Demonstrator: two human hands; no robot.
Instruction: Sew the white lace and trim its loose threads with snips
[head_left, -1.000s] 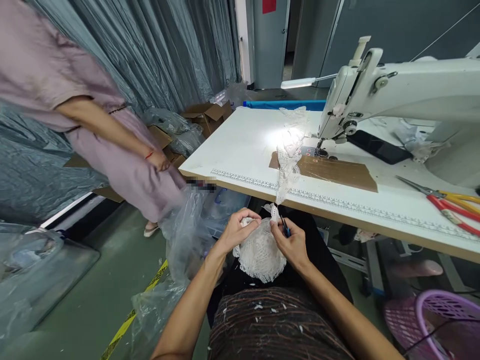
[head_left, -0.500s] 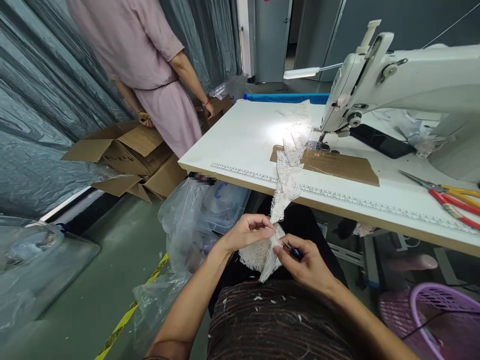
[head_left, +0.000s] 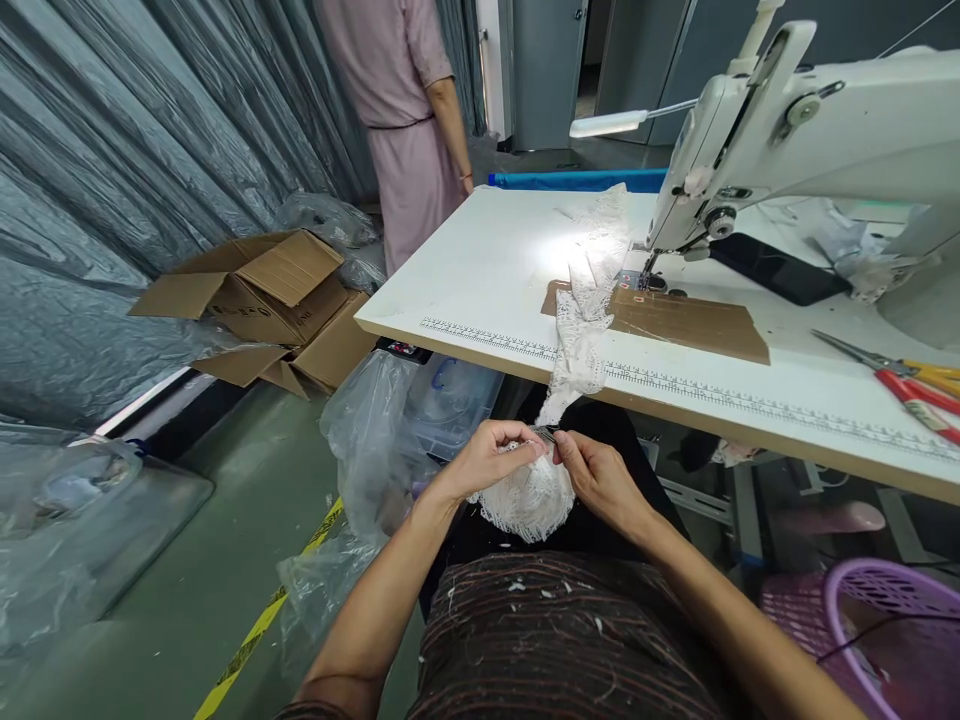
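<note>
— While the lace (head_left: 529,495) is being bunched low at the frame's centre, which step is being worked?

— Trimming, judging by it: a small snip (head_left: 547,433) is being pinched against the lace by the right hand (head_left: 600,478), fingers closed. A steady, taut edge is being called for next.

— And the left hand (head_left: 487,462)?

— Lace is being gripped by it, fingers curled shut, just beside the right.
</note>
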